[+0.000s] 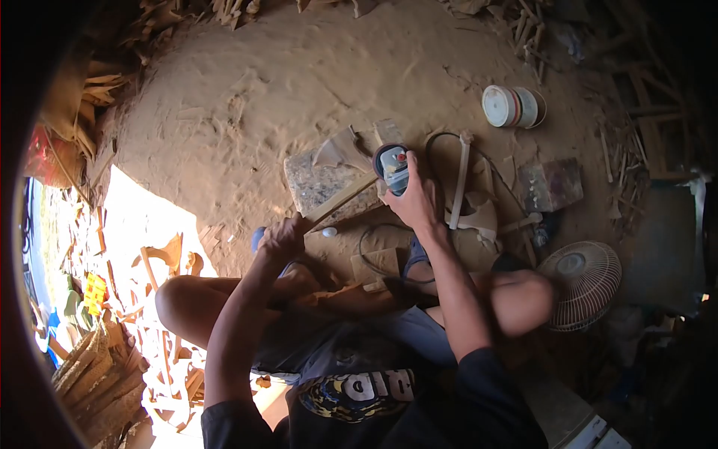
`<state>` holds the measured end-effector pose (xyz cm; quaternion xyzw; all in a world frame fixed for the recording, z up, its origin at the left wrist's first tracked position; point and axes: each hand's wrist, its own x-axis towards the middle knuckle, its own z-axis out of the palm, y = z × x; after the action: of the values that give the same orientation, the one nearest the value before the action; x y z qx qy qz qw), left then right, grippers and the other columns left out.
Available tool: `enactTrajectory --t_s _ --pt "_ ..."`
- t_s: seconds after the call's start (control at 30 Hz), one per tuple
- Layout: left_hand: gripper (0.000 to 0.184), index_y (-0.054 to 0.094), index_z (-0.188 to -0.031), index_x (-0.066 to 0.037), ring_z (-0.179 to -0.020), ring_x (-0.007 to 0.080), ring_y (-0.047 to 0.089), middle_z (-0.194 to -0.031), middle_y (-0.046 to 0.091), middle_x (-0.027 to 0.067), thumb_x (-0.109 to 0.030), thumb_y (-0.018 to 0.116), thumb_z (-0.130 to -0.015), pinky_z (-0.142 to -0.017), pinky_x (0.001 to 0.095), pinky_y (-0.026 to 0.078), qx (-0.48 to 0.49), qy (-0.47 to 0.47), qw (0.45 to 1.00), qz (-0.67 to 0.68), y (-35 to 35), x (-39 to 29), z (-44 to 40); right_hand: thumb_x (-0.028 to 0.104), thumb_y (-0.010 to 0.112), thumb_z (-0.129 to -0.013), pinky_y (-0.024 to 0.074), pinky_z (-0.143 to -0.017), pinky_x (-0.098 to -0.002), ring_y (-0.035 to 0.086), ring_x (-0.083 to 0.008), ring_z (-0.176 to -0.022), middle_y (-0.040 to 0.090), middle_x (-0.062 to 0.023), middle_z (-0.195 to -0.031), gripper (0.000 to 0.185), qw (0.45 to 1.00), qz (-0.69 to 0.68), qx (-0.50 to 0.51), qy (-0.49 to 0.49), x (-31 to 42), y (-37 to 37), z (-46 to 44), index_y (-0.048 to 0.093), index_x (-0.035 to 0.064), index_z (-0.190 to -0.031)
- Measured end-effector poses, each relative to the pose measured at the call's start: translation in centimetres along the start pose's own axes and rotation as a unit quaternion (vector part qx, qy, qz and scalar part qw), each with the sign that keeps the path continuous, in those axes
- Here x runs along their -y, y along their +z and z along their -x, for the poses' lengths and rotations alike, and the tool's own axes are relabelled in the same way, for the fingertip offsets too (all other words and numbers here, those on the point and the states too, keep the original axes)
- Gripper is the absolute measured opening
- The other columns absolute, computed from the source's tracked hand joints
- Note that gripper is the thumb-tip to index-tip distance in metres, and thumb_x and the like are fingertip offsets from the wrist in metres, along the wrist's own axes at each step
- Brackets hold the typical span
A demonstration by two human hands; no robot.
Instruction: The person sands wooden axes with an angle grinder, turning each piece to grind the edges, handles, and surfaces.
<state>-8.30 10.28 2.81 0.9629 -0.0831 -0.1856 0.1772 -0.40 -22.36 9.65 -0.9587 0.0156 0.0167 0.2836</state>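
Two bare hands, both closed: left hand [283,239] hides the near end of a wooden strip [340,200] at eleven o'clock; right hand [416,198] grips a power sander [394,168] at one. Disc contact, beneath the sander, seems likely but is obscured.

Rough woodworking workshop, floor [299,82] covered in sand or dust, wood offcuts [93,374] heaped along the edges, handheld disc power tool [396,169] at end of wooden strip [340,201], flat slab [313,187] below, caged fan [582,290] present.
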Motion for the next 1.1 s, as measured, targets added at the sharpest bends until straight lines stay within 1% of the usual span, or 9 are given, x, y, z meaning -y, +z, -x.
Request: enactTrajectory --t_s 0.13,0.23,0.33,0.53,0.73,0.83,0.93,1.03,1.1 --pt "0.026 0.061 -0.118 -0.020 -0.083 0.0381 0.070 -0.093 0.069 0.0159 -0.021 0.053 -0.093 -0.073 0.0542 0.054 -0.084 0.024 0.995 -0.048 1.7 0.9 0.2 0.029 0.075 -0.075 0.0538 -0.075 -0.0572 0.068 -0.0492 -0.088 0.069 -0.0306 -0.098 0.091 0.998 -0.050 -0.047 -0.010 -0.9 0.2 -0.4 0.034 0.0174 -0.156" --pt "0.021 0.060 -0.111 -0.011 -0.049 0.0274 0.059 -0.067 0.060 0.0083 -0.018 0.065 -0.092 -0.039 0.0445 0.044 -0.272 0.181 0.940 -0.097 1.9 1.3 -0.1 0.021 0.077 -0.073 0.0524 -0.086 -0.0564 0.065 -0.0504 -0.100 0.066 -0.0298 -0.116 0.091 1.000 -0.010 -0.013 0.016 -1.1 -0.2 -0.9 0.033 0.0071 -0.151" --pt "0.020 0.060 -0.112 -0.012 -0.050 0.0283 0.060 -0.067 0.060 0.0086 -0.018 0.063 -0.093 -0.041 0.0454 0.045 -0.247 0.174 0.949 -0.088 2.0 1.8 -0.3 0.021 0.077 -0.074 0.0526 -0.086 -0.0562 0.065 -0.0500 -0.099 0.067 -0.0290 -0.116 0.091 0.995 -0.002 0.023 0.094 -0.1 -1.8 -0.9 0.032 0.0067 -0.151" --pt "0.023 0.058 -0.114 -0.008 -0.055 0.0316 0.061 -0.069 0.061 0.0108 -0.018 0.062 -0.093 -0.046 0.0484 0.047 -0.188 0.139 0.970 -0.061 3.1 2.9 -0.5 0.026 0.074 -0.075 0.0530 -0.081 -0.0561 0.067 -0.0487 -0.095 0.068 -0.0311 -0.107 0.087 0.990 -0.070 -0.114 -0.035 -3.0 0.4 -0.8 0.037 0.0081 -0.152" --pt "0.029 0.058 -0.119 -0.010 -0.065 0.0386 0.066 -0.076 0.067 0.0135 -0.020 0.064 -0.092 -0.055 0.0516 0.051 -0.234 0.133 0.960 -0.078 3.9 3.2 -0.6 0.025 0.078 -0.075 0.0523 -0.088 -0.0528 0.065 -0.0480 -0.104 0.066 -0.0296 -0.119 0.090 0.994 -0.002 0.028 0.109 -1.1 -1.4 -0.9 0.034 0.0079 -0.151" --pt "0.026 0.061 -0.113 -0.007 -0.067 0.0387 0.067 -0.077 0.067 0.0137 -0.017 0.065 -0.089 -0.058 0.0493 0.054 -0.172 0.098 0.975 -0.104 1.8 2.2 -0.2 0.026 0.077 -0.073 0.0525 -0.089 -0.0535 0.066 -0.0472 -0.104 0.065 -0.0306 -0.123 0.092 0.990 -0.056 -0.125 -0.013 -2.9 -0.3 -0.9 0.034 0.0074 -0.152" --pt "0.025 0.064 -0.108 -0.002 -0.069 0.0324 0.069 -0.078 0.069 0.0141 -0.017 0.065 -0.088 -0.061 0.0442 0.056 0.010 0.183 0.982 -0.053 -1.5 1.3 -0.9 0.026 0.078 -0.073 0.0523 -0.090 -0.0526 0.065 -0.0482 -0.104 0.066 -0.0287 -0.120 0.091 0.993 -0.065 -0.059 0.073 -1.1 -3.6 -0.1 0.034 0.0084 -0.152" --pt "0.028 0.066 -0.105 0.002 -0.074 0.0252 0.072 -0.082 0.072 0.0154 -0.019 0.065 -0.087 -0.065 0.0402 0.058 0.237 -0.044 0.945 0.220 -4.2 -0.6 -1.6 0.024 0.080 -0.071 0.0529 -0.092 -0.0480 0.067 -0.0440 -0.108 0.067 -0.0268 -0.120 0.091 0.988 -0.105 -0.116 -0.003 0.0 -4.5 0.3 0.037 0.0070 -0.150" --pt "0.033 0.064 -0.109 0.002 -0.078 0.0202 0.072 -0.084 0.074 0.0137 -0.022 0.067 -0.088 -0.067 0.0372 0.058 0.248 -0.029 0.927 0.282 -1.8 1.1 -2.3 0.022 0.079 -0.072 0.0513 -0.096 -0.0450 0.064 -0.0411 -0.116 0.063 -0.0257 -0.128 0.090 0.991 -0.121 -0.037 0.049 1.2 -6.2 1.3 0.037 0.0062 -0.150"
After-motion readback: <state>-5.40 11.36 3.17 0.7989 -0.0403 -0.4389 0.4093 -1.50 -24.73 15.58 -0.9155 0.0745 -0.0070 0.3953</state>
